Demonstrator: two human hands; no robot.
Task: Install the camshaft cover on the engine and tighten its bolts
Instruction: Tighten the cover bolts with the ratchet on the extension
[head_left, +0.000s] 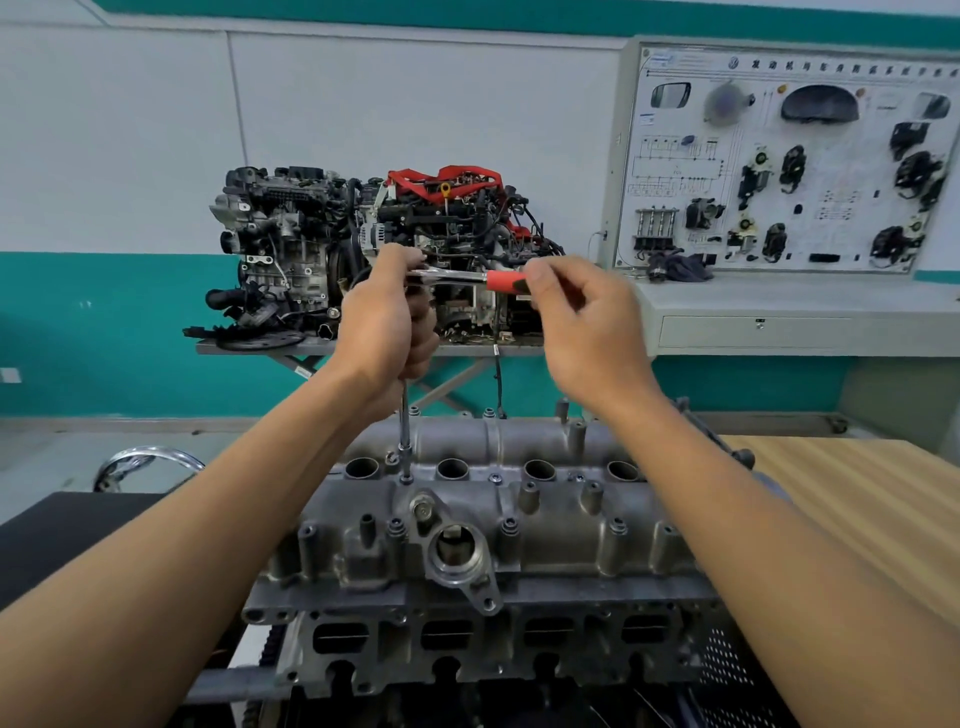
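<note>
The left hand (387, 322) grips the extension bar (404, 415), upright on a left-side bolt (405, 478) of the camshaft cover (550, 522); the right hand (587, 322) apparently pinches the red ratchet handle (506, 281).

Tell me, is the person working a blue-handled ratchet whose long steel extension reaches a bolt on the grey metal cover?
No: the head view shows a red-handled ratchet, not a blue one. The rest holds: its long steel extension reaches a bolt on the grey metal cover.
</note>
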